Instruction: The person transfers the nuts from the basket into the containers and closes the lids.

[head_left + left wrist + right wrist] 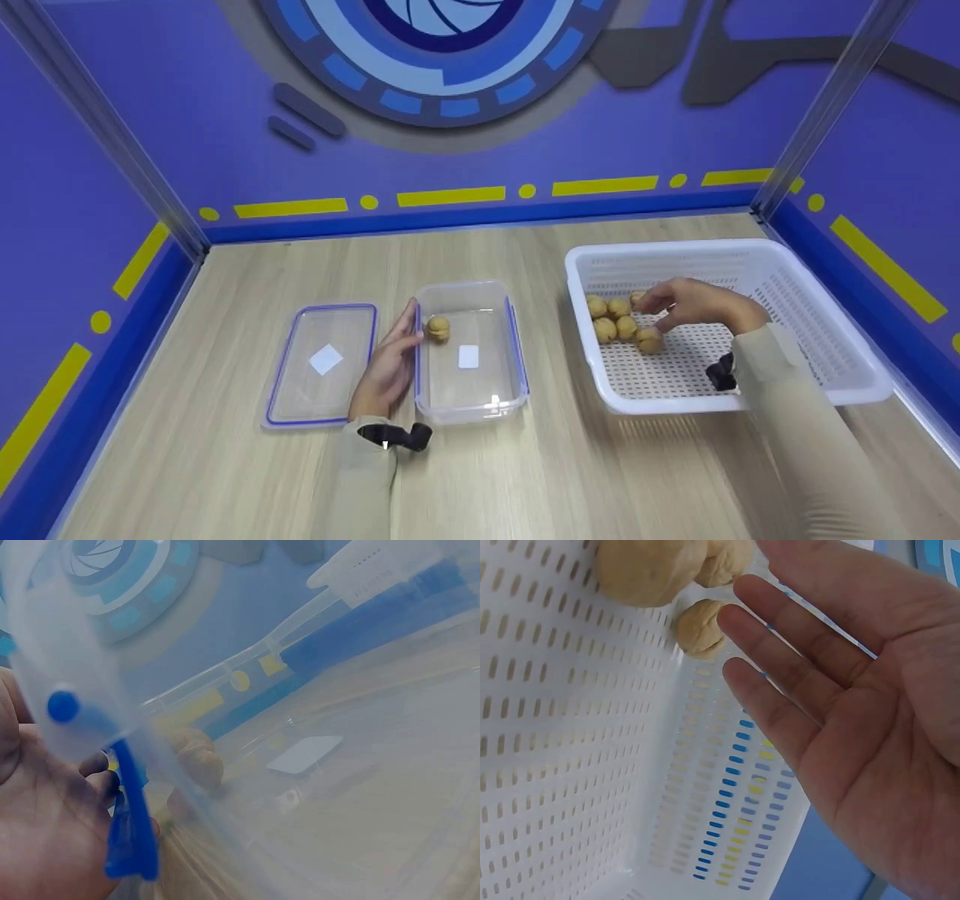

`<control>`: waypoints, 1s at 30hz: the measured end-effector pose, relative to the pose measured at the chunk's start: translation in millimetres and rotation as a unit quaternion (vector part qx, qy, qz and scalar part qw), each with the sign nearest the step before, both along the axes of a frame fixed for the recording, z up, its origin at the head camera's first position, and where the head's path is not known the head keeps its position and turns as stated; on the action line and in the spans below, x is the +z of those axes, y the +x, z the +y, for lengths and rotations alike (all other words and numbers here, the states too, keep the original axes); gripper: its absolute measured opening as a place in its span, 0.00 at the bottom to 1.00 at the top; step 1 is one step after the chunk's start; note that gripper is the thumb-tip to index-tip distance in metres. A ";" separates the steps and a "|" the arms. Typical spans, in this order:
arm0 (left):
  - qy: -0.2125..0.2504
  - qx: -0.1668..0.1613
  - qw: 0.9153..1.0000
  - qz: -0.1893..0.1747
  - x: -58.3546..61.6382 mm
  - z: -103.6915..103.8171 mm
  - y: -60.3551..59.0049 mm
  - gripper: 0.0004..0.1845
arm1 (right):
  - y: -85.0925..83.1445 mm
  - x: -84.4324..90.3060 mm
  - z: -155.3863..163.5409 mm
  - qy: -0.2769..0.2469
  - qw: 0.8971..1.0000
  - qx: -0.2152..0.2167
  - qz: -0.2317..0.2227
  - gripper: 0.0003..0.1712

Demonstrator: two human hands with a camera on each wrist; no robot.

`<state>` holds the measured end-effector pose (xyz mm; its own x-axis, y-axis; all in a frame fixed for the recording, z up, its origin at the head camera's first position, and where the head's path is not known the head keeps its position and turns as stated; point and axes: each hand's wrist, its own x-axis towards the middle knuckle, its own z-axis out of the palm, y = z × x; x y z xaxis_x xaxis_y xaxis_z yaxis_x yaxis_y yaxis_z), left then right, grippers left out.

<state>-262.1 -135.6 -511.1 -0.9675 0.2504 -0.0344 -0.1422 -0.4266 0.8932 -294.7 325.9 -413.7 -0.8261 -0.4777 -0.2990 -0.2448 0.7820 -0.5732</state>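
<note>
My left hand [388, 361] lies flat on the table with straight fingers against the left wall of a clear plastic container [480, 401]. One tan walnut-like ball [438, 328] sits inside it, and shows blurred through the wall [196, 759] in the left wrist view. My right hand [686, 304] reaches into a white perforated basket [817, 330], hovering over several tan balls [622, 322]. In the right wrist view its fingers [780, 667] are straight and spread, holding nothing, with their tips close to two balls [701, 626].
The container's clear lid with a blue rim [322, 364] lies flat left of my left hand. Blue walls close the wooden table [525, 480] on three sides. The basket stands near the right wall.
</note>
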 end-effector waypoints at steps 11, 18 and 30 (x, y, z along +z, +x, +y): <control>0.000 0.007 1.000 -0.001 -1.0 -0.6 -0.7 0.36 | 2.1 -7.3 1.8 0.049 0.998 -0.026 -0.039 0.26; 0.006 0.014 1.000 -0.009 -0.3 0.2 0.5 0.36 | 1.9 -8.3 -0.2 0.066 0.995 -0.018 -0.069 0.29; 0.008 0.001 1.000 0.000 0.8 0.1 0.7 0.36 | 0.3 -11.6 -2.2 0.094 0.994 -0.009 -0.062 0.27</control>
<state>-261.4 -135.5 -510.3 -0.9678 0.2499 -0.0306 -0.1418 -0.4407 0.8864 -294.4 323.6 -425.3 -0.7858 -0.3887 -0.4811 -0.1661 0.8819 -0.4412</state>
